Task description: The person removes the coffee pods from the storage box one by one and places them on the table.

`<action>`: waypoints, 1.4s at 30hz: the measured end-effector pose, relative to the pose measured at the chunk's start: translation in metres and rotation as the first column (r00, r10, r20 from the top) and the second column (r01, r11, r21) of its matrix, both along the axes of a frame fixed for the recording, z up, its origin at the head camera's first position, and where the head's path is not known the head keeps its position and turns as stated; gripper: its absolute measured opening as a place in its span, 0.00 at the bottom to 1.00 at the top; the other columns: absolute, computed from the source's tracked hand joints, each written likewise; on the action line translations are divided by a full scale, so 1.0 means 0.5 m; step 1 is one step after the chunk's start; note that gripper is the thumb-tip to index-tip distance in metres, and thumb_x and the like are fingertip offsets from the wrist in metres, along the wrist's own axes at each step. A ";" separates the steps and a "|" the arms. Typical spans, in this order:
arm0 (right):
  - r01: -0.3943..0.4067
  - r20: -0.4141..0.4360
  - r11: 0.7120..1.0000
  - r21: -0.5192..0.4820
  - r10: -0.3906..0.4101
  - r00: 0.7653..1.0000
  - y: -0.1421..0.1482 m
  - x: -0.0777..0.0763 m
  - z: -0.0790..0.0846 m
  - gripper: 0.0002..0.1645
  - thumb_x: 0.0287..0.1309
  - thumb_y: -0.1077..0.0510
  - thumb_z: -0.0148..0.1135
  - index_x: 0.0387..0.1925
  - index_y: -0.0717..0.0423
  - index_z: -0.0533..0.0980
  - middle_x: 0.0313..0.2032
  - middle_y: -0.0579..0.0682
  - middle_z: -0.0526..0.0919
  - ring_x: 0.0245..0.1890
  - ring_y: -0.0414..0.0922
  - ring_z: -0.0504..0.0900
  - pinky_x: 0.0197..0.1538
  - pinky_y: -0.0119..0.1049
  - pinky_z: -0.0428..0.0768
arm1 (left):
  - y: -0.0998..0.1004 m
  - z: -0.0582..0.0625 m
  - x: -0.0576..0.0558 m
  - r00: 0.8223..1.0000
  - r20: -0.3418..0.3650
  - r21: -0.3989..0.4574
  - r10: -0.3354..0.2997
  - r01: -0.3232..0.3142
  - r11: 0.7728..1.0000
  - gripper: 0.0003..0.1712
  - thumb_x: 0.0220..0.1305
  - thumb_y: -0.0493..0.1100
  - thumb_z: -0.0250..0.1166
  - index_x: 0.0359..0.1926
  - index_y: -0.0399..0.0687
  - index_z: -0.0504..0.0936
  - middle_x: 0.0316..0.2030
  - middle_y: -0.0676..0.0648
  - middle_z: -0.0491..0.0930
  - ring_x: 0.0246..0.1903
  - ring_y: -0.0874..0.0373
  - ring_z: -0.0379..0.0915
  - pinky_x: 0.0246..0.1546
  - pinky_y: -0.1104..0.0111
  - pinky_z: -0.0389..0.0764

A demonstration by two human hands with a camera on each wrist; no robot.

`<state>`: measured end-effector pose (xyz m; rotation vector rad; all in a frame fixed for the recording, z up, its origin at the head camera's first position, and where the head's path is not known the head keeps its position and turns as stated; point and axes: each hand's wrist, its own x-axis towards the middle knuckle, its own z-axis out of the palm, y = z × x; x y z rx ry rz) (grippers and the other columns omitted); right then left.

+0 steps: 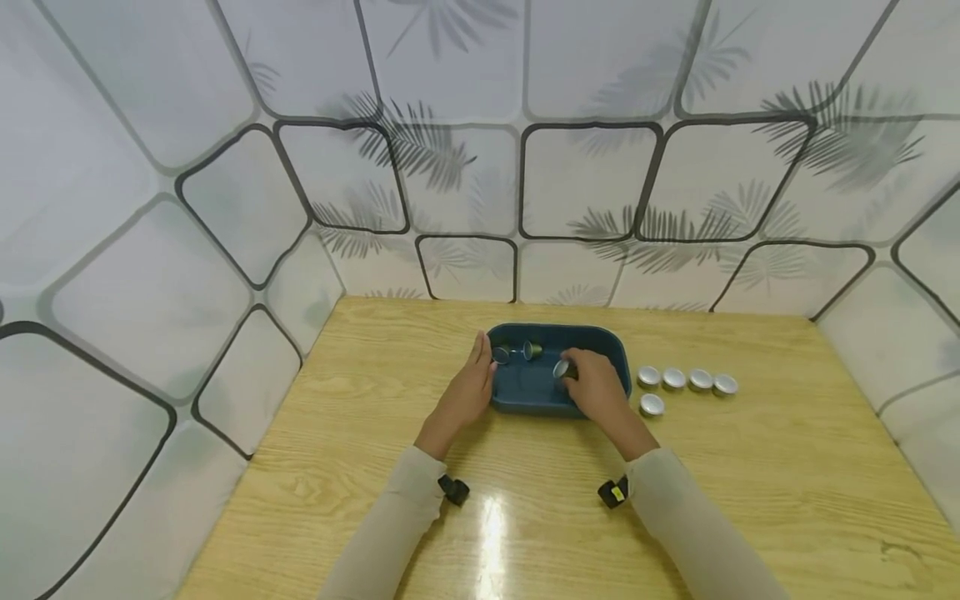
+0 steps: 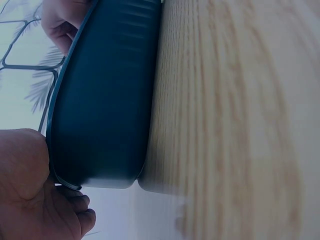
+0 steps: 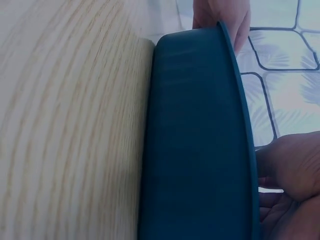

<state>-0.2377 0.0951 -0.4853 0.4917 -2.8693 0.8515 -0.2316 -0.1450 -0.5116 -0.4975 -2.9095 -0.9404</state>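
Note:
A dark blue tray [image 1: 525,390] stands on the wooden table, its outer wall [image 2: 107,95] filling much of both wrist views. My left hand [image 1: 468,390] lies along the tray's left side with fingers extended, touching the rim. Over the right half of the tray, my right hand [image 1: 597,385] pinches a coffee capsule [image 1: 560,369], its silvery round face turned left. Fingers cover the rest of that capsule. Inside the tray near the left back are a green-gold capsule [image 1: 533,350] lying on its side and another capsule [image 1: 501,356] by the left wall.
To the tray's right, several silver-faced capsules [image 1: 673,380] stand in a row on the table [image 1: 360,500]. One more capsule [image 1: 652,406] sits in front of the row's left end. Patterned fabric walls [image 1: 592,179] enclose the back and sides.

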 end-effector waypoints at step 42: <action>0.009 -0.052 0.992 -0.127 -0.015 0.999 0.036 0.052 0.020 0.24 0.52 0.70 0.75 0.52 0.68 0.80 0.33 0.56 0.86 0.28 0.47 0.83 0.32 0.43 0.82 | 0.002 0.004 0.002 0.999 0.048 0.002 0.006 -0.006 1.000 0.34 0.84 0.43 0.41 0.79 0.32 0.39 0.80 0.37 0.32 0.77 0.45 0.43 0.73 0.55 0.59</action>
